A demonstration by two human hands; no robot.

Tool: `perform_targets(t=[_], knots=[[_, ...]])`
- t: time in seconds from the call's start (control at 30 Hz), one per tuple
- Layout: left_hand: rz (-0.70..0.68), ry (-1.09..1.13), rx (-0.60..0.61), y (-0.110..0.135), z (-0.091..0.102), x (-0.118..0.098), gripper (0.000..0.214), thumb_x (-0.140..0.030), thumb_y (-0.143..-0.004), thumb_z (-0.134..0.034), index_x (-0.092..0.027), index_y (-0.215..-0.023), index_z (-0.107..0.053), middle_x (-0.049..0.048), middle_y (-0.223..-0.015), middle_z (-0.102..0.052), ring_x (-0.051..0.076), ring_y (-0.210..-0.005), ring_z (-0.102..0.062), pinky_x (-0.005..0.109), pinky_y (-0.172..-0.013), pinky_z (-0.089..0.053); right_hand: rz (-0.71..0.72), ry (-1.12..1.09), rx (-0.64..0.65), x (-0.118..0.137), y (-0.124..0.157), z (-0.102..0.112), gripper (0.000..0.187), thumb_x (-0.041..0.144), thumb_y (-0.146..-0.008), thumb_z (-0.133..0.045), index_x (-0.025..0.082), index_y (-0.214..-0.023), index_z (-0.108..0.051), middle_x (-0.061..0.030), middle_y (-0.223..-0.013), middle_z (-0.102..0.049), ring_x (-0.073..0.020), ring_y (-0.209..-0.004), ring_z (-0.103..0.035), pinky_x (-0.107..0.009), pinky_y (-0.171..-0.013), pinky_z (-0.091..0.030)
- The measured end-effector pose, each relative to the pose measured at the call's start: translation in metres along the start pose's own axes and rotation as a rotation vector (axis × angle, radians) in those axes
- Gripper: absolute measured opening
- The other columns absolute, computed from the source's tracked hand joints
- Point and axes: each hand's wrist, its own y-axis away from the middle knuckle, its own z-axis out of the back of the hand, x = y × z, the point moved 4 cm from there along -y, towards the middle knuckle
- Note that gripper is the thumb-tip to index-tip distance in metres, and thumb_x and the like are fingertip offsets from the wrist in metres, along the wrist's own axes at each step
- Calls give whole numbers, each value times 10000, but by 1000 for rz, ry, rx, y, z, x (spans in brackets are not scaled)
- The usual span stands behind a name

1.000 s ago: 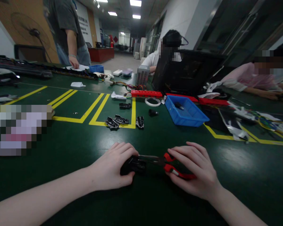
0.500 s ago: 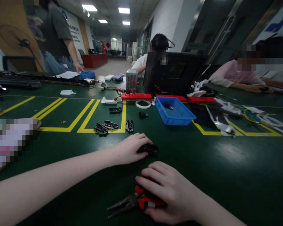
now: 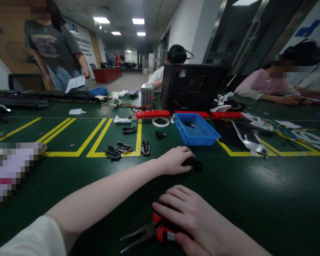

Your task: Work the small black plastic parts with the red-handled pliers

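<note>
My left hand is stretched out over the green table, its fingers closed round a small black plastic part that is mostly hidden under them. Nearer to me, my right hand grips a pair of needle-nose pliers by the red handles. The pliers' jaws point left and stand apart, with nothing between them. Beyond my left arm lie several black pieces with silvery insides, among them an upright one and another piece. A short black cylindrical part rests behind them.
A blue tray with a dark part inside stands past my left hand. Behind it are red power strips, a metal box and a large black case. Cables and film lie at right. Co-workers are around the table.
My left hand has slid right with the black part, towards the front of the blue tray. The pliers' jaws have spread a little wider. The standing person has lifted a paper.
</note>
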Motion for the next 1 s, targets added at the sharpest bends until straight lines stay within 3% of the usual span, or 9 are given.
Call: perform_targets(t=[0.17, 0.33, 0.5, 0.6, 0.7, 0.83, 0.93, 1.0], knots=[[54, 46, -12, 22, 14, 4, 529, -350, -860, -690, -140, -1322, -542, 182, -1505, -384, 322, -1304, -507, 445, -1096, -435, -13, 14, -29, 1, 0, 0, 494, 277, -841, -383, 142, -1263, -601, -131, -1151, -661, -266, -1005, -569, -455, -893, -450], [225, 41, -114, 70, 49, 26, 564, -330, -905, -619, -187, -1422, -445, 159, -1624, -139, 326, -1452, -319, 474, -1166, -342, -27, 61, -63, 0, 1, -2, 436, 265, -945, -322, 140, -1259, -597, -121, -1176, -669, -239, -1020, -580, -435, -922, -449], [360, -125, -198, 118, 78, 58, 502, -333, -924, -567, -148, -1383, -478, 178, -1539, -336, 337, -1396, -394, 531, -1143, -346, -24, 79, -70, 1, 0, -2, 410, 365, -980, -389, 165, -1274, -591, -106, -1162, -677, -227, -1028, -594, -409, -928, -457], [378, -156, -125, 135, 78, 66, 473, -337, -924, -566, -139, -1349, -506, 168, -1422, -494, 314, -1300, -504, 516, -1110, -388, -27, 52, -65, 0, 0, -1, 515, 513, -919, -524, 160, -1286, -601, -123, -1185, -675, -246, -1054, -606, -411, -937, -467], [350, -197, -102, 143, 75, 56, 396, -298, -919, -576, -185, -1297, -538, 111, -1305, -610, 278, -1236, -561, 566, -1156, -284, -47, 40, -45, -1, 0, 2, 638, 583, -827, -635, 157, -1300, -603, -131, -1196, -680, -270, -1087, -614, -431, -964, -465], [281, -199, -63, 156, 72, 22, 328, -319, -924, -591, -225, -1236, -557, 64, -1232, -657, 259, -1219, -573, 624, -1193, -61, -77, 45, -6, -1, -2, 6, 679, 584, -777, -696, 188, -1320, -598, -121, -1233, -671, -283, -1126, -613, -454, -1012, -453], [243, -111, -23, 174, 73, -4, 327, -302, -910, -618, -240, -1225, -558, 56, -1243, -650, 255, -1224, -568, 604, -1202, -67, -95, 93, -4, -2, -3, 7, 641, 509, -801, -699, 191, -1344, -577, -125, -1253, -659, -280, -1150, -607, -445, -1008, -473], [256, -30, -11, 190, 74, -15, 325, -276, -917, -611, -240, -1235, -553, 56, -1255, -641, 244, -1222, -565, 572, -1202, -157, -106, 141, -27, -6, -3, 7, 629, 432, -822, -690, 190, -1382, -538, -131, -1285, -640, -278, -1187, -591, -446, -1027, -472]])
